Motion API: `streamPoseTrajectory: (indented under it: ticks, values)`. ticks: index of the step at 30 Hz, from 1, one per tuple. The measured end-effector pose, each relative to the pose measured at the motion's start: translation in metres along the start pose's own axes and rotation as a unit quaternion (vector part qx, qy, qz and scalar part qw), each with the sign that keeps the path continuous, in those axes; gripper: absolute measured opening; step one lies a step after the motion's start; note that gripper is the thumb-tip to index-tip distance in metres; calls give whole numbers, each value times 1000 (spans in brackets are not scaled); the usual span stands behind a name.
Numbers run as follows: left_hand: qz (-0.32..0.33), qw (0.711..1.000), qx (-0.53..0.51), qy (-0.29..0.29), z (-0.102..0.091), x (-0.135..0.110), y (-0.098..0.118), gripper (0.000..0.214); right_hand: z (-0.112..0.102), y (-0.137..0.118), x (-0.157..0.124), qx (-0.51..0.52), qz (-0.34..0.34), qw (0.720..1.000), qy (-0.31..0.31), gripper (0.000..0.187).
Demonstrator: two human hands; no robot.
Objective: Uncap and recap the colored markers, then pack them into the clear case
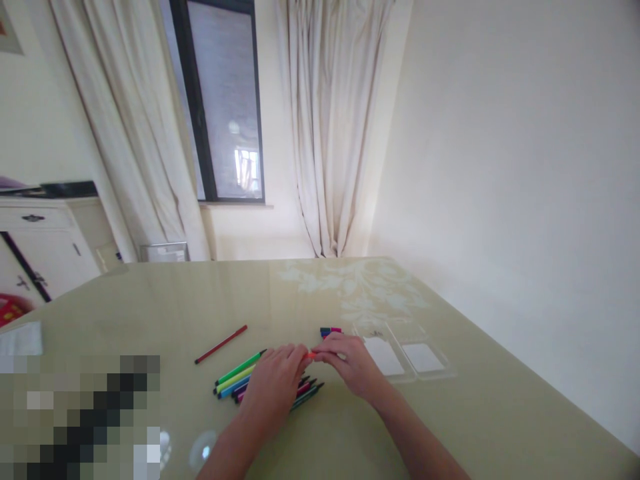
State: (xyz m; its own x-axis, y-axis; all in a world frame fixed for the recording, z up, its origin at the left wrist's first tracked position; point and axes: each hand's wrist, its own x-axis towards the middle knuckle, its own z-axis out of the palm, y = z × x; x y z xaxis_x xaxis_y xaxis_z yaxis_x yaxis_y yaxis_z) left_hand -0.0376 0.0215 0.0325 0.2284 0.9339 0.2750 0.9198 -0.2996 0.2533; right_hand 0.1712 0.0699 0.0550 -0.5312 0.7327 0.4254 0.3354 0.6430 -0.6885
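Both of my hands meet over the table, with a small stretch of an orange marker (311,355) showing between their fingertips. My left hand (278,377) is closed on one end of it, and my right hand (347,359) pinches the other end; the rest is hidden by the fingers. Beneath and beside my left hand lies a row of uncapped markers in several colours, among them a green marker (241,368) and a blue marker (234,387). Just beyond my right hand sit several small dark and pink marker caps (330,331), partly covered by it.
A red marker (221,345) lies apart at the left. To the right of my hands is an opened clear plastic case (411,360) with white panels. The glossy table (165,300) meets the wall on the right; curtains and a window stand behind it.
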Motion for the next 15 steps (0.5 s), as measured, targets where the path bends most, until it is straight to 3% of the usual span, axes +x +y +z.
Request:
streamPoseTrajectory:
  ticks: [4, 6, 10, 15]
  values:
    - [-129, 991, 2, 28, -12, -4, -41, 36, -28, 26, -1, 1, 85, 987, 135, 33]
    - [-167, 984, 50, 30, -15, -8, -66, 34, -35, 37, -1, -11, 139, 977, 163, 32]
    - [-248, 962, 114, 2, -13, -18, -100, 30, -25, 42, -2, -65, 153, 982, 93, 18]
    - [-244, 969, 26, -16, -6, -18, -114, 31, -7, 33, -4, -89, 88, 992, -10, 18]
